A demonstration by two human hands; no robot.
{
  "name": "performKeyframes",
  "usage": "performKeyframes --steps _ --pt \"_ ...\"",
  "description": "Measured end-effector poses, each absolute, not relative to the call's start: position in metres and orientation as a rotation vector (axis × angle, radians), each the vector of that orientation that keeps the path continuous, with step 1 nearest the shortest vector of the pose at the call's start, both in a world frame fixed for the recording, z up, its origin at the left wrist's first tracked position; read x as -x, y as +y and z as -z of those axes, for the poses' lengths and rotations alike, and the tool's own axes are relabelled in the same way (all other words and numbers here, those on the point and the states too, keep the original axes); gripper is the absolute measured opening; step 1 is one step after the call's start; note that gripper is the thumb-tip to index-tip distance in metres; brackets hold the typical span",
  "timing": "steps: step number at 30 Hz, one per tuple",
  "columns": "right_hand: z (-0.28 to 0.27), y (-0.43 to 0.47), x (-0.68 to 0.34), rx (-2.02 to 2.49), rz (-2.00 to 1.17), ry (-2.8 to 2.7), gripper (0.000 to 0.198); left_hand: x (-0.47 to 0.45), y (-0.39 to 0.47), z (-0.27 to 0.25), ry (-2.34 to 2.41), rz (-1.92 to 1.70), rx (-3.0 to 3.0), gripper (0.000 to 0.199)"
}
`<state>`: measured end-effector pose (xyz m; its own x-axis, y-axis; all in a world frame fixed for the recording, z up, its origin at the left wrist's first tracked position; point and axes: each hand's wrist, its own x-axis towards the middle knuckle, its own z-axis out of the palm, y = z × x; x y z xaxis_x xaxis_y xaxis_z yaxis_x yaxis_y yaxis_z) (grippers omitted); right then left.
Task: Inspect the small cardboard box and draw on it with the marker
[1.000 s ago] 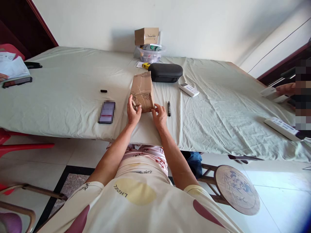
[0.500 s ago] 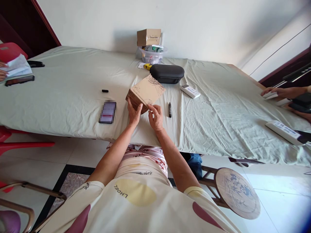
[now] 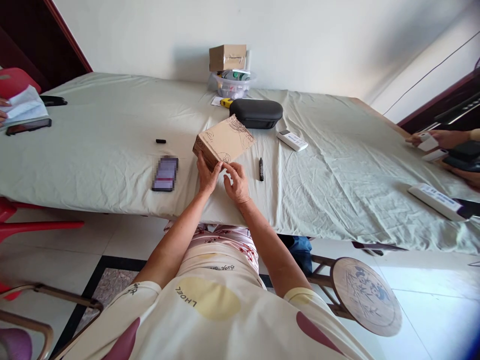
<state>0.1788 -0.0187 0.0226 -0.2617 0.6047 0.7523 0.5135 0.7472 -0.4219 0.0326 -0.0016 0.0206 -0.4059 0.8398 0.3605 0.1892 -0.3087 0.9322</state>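
Pale green cloth over the worktop (image 3: 112, 130), cardboard box (image 3: 224, 141) tilted on its near edge, left of the black marker (image 3: 261, 168). Left hand (image 3: 208, 175) fingers clasped on its corner; right hand (image 3: 234, 181) fingers pinching the bottom edge. Best kept braced while turning.

bare cloth (image 3: 97, 135) lies open left; phone (image 3: 165, 173), pen (image 3: 261, 168) and black case (image 3: 256, 113) crowd the box (image 3: 224, 141).

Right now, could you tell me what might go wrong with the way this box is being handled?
The cardboard box sits tilted, gripped only at its near corner by the left hand and right hand, so it might slip or tip. If it drops rightward, it could knock the black marker.
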Motion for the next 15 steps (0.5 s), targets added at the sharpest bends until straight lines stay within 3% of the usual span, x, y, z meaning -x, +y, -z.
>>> performKeyframes --steps 15 --pt "-0.019 -0.004 -0.189 1.069 -0.002 -1.875 0.052 0.006 -0.009 -0.03 1.278 -1.667 -1.311 0.086"
